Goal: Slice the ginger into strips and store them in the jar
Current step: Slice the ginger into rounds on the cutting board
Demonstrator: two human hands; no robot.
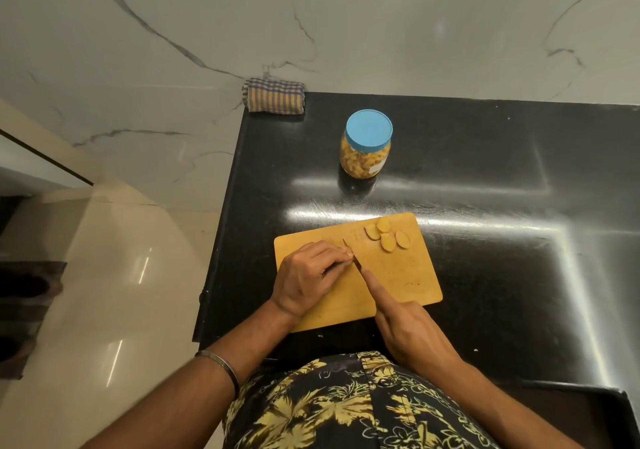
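A wooden cutting board (408, 275) lies on the black counter in front of me. Several yellow ginger slices (387, 237) rest near its far edge. My left hand (310, 277) presses down on the board's left part, fingers curled over a piece of ginger that is almost hidden. My right hand (407, 327) grips a knife (350, 253), forefinger stretched along its spine, the thin blade lying right against my left fingertips. Beyond the board stands a clear jar (365, 152) with a blue lid, shut, filled with yellow strips.
The black counter (502, 189) runs right and back to a marble wall. A folded checked cloth (275, 96) sits at the counter's far left corner. The counter's left edge drops to a pale tiled floor.
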